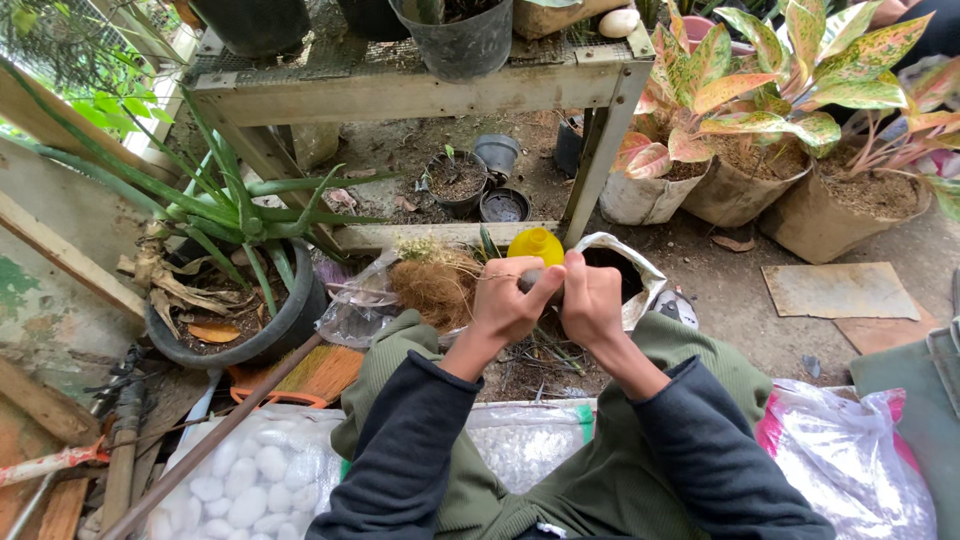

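Both hands are together in front of me at knee height: left hand (505, 300) and right hand (590, 298) are each closed round one small dark object (530, 278) pinched between them. Can't tell what it is, fingers cover most of it. It sits just below the yellow cap (537, 246) and beside the clump of brown coconut fibre (435, 285), above the open plastic bag of dark soil (620, 275). Risks as I read them: the grip is a fingertip pinch from both sides, so a twist or pull could let the object slip and drop into the soil bag or the loose roots underneath, hard to find there. The fibre clump rests on crumpled clear plastic and looks unstable; a nudge from the left wrist could roll it off. The aloe-like plant in the black pot (270, 335) has stiff leaves reaching toward the left elbow, so there's a snag risk. Surface: bare dirt and concrete ground, littered with dry leaves and a flat cardboard sheet (840, 290). Surroundings: outdoor garden nook, a wooden bench with mesh top (400, 90) holding pots, variegated pink-green plants (780, 80) in grow bags at right, a bag of white pebbles (250, 480) near my left knee, a broom (310, 375) lying by it.
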